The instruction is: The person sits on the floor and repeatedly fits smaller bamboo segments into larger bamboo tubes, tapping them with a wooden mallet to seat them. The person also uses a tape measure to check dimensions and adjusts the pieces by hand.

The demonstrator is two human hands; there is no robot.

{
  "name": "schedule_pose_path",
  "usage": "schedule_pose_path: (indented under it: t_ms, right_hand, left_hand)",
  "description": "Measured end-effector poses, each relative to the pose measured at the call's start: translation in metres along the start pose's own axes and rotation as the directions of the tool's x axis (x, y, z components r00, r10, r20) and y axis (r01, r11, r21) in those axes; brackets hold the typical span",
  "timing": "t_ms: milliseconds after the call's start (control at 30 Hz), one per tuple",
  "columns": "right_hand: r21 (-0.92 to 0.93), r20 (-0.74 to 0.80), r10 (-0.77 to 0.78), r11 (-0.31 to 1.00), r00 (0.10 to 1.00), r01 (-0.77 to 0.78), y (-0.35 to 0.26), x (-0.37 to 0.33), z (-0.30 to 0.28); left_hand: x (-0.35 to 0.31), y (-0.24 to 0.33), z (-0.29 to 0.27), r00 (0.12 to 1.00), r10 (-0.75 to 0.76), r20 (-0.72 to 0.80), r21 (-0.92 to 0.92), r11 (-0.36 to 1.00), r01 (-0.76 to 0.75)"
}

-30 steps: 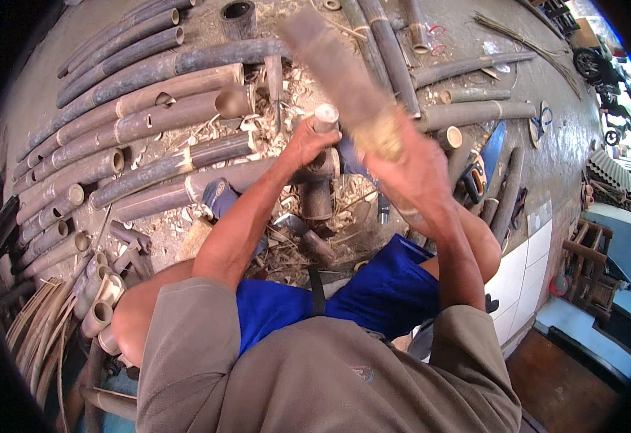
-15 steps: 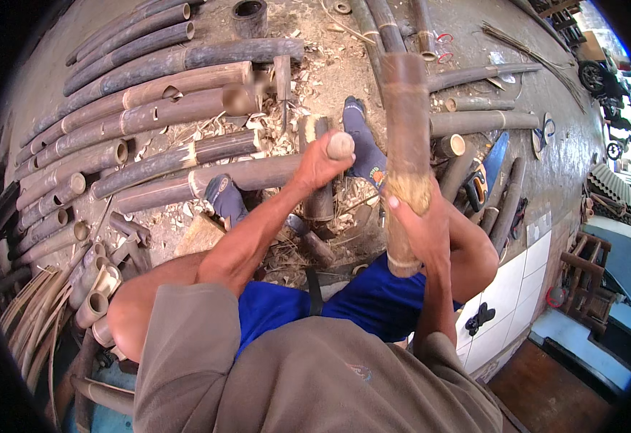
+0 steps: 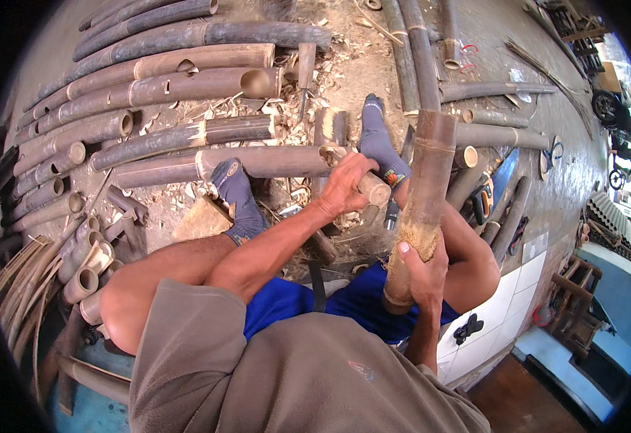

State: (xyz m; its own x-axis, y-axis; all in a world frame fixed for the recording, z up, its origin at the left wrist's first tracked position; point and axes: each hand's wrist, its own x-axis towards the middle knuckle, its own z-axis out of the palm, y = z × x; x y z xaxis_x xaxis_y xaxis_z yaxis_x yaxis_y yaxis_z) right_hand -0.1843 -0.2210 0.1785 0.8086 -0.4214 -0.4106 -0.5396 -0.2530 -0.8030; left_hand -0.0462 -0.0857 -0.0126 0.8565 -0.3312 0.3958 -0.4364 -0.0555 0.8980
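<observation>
My left hand (image 3: 348, 184) is closed around a round wooden handle (image 3: 375, 190), whose blunt end points toward me; whatever lies at its other end is hard to make out. In my right hand (image 3: 425, 274) is a thick brown bamboo tube (image 3: 433, 155), held tilted over my right thigh. The fingers wrap its lower part, just beside a rough, fibrous, pale band. Between my socked feet a short dark bamboo piece (image 3: 330, 126) rests among shavings. A long bamboo pole (image 3: 265, 162) lies across the floor behind my left hand.
Several bamboo poles (image 3: 207, 85) lie on the left, some with cut holes. A wooden-handled tool (image 3: 306, 66) lies among wood chips. A handsaw (image 3: 501, 177) and scissors (image 3: 550, 155) are on the right. Split bamboo strips (image 3: 23, 289) stand at the lower left.
The bamboo tube has come down nearer my lap in my right hand. My left hand has turned its wooden handle, tipping the blunt end toward me. The view has shifted slightly.
</observation>
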Motion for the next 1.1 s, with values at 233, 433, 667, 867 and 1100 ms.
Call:
schedule_pose_path:
  t_ms: [233,433,667,867,1100]
  right_hand:
    - [-0.045,0.047,-0.043,0.998,0.998,0.045,0.0,0.002,0.011]
    - [-0.044,0.055,-0.055,0.997,0.997,0.057,-0.006,0.001,0.013]
    - [-0.081,0.037,-0.071,0.994,0.997,0.074,-0.009,-0.002,0.012]
    - [-0.094,0.03,-0.1,0.99,0.995,0.103,-0.007,-0.002,0.013]
    - [-0.344,-0.063,-0.322,0.895,0.945,0.283,0.041,0.002,0.035]
  left_hand:
    - [0.0,-0.008,-0.004,0.999,0.04,-0.028,0.0,0.999,-0.04]
    - [0.001,-0.016,-0.006,0.998,0.054,0.014,-0.024,0.998,-0.054]
    - [0.002,-0.017,-0.005,0.999,0.032,-0.035,-0.032,0.999,-0.033]
    - [0.002,-0.022,-0.005,0.998,0.047,-0.031,-0.01,0.999,-0.047]
    - [-0.002,-0.026,-0.004,0.994,0.066,-0.085,-0.054,0.996,-0.071]
